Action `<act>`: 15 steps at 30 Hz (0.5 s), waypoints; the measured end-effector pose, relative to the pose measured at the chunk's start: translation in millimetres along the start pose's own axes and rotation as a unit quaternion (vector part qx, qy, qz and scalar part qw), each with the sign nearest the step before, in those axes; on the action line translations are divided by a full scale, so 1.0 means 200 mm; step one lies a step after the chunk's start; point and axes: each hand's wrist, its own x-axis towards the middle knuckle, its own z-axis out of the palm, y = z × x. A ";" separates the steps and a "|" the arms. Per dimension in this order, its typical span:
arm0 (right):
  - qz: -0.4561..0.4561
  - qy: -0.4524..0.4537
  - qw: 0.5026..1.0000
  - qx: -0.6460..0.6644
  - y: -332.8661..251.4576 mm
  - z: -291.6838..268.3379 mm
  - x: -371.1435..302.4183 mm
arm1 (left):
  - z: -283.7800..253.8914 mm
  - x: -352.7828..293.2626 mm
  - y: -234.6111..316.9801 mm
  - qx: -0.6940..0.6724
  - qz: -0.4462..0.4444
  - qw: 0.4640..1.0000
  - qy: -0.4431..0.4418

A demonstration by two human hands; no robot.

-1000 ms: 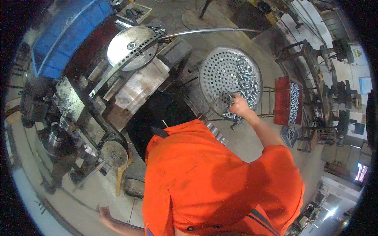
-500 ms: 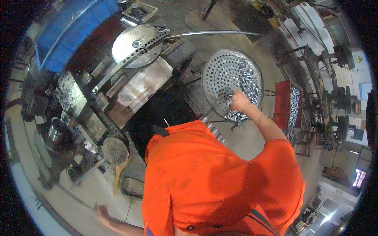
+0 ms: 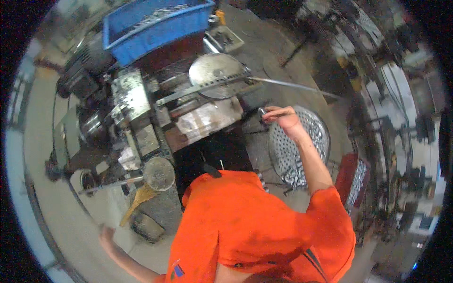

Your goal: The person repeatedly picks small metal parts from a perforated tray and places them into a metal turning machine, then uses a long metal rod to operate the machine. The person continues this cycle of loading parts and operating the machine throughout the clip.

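Observation:
My right hand (image 3: pixel 286 120) is raised over the far left edge of a round perforated metal tray (image 3: pixel 281 153). Its thumb and fingers pinch a small shiny metal piece (image 3: pixel 262 111), too small to name more exactly. Many similar silvery metal parts (image 3: pixel 295 173) are heaped along the tray's near and right sides. Low on the left, my left hand (image 3: pixel 106 234) hangs apart from the machine. Motion smears its fingers, and I see nothing in it. Closest to it are a metal rod (image 3: pixel 113 184) with a round end plate and a yellowish brush (image 3: pixel 137 203).
Ahead stands a machine with a round metal disc (image 3: pixel 207 70), a bar with a row of holes (image 3: pixel 198 88) and a long thin rod (image 3: pixel 297 85). A blue bin (image 3: pixel 160 40) of metal parts sits behind it. At right is a red container (image 3: pixel 347 177) with more parts.
My right hand has lifted from the parts in the tray and moved left with a small metal piece. The view has turned left, bringing more of the blue bin into sight.

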 end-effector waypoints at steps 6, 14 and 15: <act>-0.210 -0.199 0.954 -0.077 -0.32 0.49 0.41 | 0.09 -0.10 0.15 0.127 -0.020 0.990 0.057; -0.585 -0.275 0.707 -0.287 -0.92 1.53 0.64 | 0.07 -0.40 0.23 0.379 -0.023 0.923 0.061; -0.567 -0.283 0.676 -0.376 -0.94 1.65 0.68 | 0.08 -0.43 0.22 0.378 -0.033 0.923 0.065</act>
